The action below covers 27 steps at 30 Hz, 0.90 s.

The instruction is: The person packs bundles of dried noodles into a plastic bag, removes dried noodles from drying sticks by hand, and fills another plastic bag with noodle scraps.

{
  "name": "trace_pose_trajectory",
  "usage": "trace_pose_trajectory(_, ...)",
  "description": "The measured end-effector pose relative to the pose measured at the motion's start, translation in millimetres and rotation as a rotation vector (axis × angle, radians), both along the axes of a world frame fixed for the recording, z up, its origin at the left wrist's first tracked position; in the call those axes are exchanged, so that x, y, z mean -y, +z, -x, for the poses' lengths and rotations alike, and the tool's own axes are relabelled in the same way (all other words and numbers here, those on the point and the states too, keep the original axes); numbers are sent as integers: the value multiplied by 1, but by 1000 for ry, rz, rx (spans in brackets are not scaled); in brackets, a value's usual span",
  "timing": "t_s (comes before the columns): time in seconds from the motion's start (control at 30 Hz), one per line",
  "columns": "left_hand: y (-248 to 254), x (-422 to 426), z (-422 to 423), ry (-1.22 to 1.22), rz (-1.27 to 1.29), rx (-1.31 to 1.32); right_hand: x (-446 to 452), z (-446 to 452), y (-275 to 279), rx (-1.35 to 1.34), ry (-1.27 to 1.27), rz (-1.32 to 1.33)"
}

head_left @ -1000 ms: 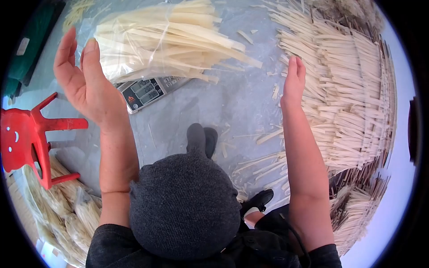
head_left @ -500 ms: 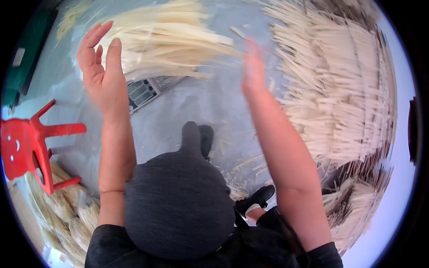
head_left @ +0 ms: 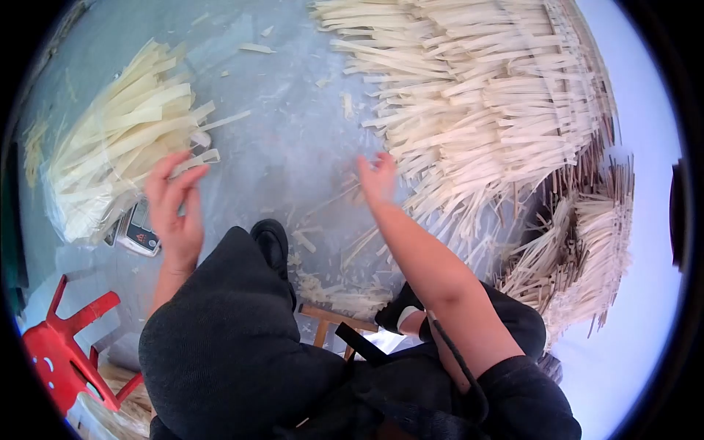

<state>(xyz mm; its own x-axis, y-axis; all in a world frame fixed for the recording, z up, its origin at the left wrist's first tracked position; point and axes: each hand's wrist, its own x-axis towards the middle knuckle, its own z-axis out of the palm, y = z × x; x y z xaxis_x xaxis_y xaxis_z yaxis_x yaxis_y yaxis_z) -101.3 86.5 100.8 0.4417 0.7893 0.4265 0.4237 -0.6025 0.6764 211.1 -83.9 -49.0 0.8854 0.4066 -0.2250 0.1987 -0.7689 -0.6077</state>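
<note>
My left hand (head_left: pixel 176 209) is raised above the floor with its fingers bent and apart, and nothing shows in it. Just beyond it lies a bundle of pale flat strips (head_left: pixel 121 139), partly in clear plastic, on top of a digital scale (head_left: pixel 139 231). Only the scale's near corner, with display and buttons, is uncovered. My right hand (head_left: pixel 378 180) is slightly blurred, its fingers apart and holding nothing I can see. It hovers by the loose ends of a large stack of similar strips (head_left: pixel 484 110); whether it touches them I cannot tell.
A red plastic stool (head_left: pixel 66 359) lies tipped over at lower left. Strip scraps litter the grey floor (head_left: pixel 271 139). At right, a second stack of strips (head_left: pixel 594 249) stands by the white wall. Part of a wooden stool (head_left: pixel 334 317) shows between my legs.
My view has swung to the right, so the bundle and scale now appear farther left. Both hands are lower, with the right one close to the big stack. My knees have come into view.
</note>
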Motion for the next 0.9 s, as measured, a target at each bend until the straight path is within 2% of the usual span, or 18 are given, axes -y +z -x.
trace_pose_trajectory(0.03, -8, 7, -7, 5, -5, -9, 17, -19, -2, 24, -86, 66)
trace_pose_trajectory(0.1, -24, 17, -19, -103, 271, 82, 37, -45, -22, 39, -179, 126)
trace_pose_trajectory(0.17, -34, 23, -26, -134, 337, 53, 52, -65, -53, -147, -142, 157)
trace_pose_trajectory(0.23, -47, 31, -36, -190, 422, 33, 44, -54, -68, -447, -142, -87)
trace_pose_trajectory(0.3, -65, 34, -39, -220, 535, 50, 23, -20, -35, -642, -158, -190)
trace_pose_trajectory(0.33, -76, 36, -41, -239, 540, 47, 21, -3, -38, -621, -27, -191)
trace_pose_trajectory(0.4, -93, 39, -41, -285, 789, -55, 25, 39, -28, -640, 235, -245)
trace_pose_trajectory(0.43, -90, 44, -48, -284, 790, -60, 29, 61, -6, -679, 363, -296)
trace_pose_trajectory(0.5, -83, 54, -66, -105, 1344, 55, 35, 86, 41, -892, 526, -331)
trace_pose_trajectory(0.53, -85, 52, -66, -104, 1347, 46, 43, 92, 46, -899, 519, -333)
trace_pose_trajectory(0.6, -93, 51, -68, -232, 1545, -11, 61, 99, 53, -967, 565, -264)
trace_pose_trajectory(0.63, -94, 58, -69, -239, 1562, -28, 76, 99, 46, -975, 542, -260)
trace_pose_trajectory(0.7, -96, 67, -72, -303, 1572, -51, 102, 91, 27, -857, 619, -291)
trace_pose_trajectory(0.77, -101, 67, -70, -260, 1614, -37, 120, 63, 30, -614, 329, 9)
trace_pose_trajectory(0.83, -106, 69, -69, -208, 1648, -19, 139, 29, -1, -186, 25, 105)
trace_pose_trajectory(0.9, -111, 70, -64, -176, 1583, -124, 151, -1, -20, -8, -127, 290)
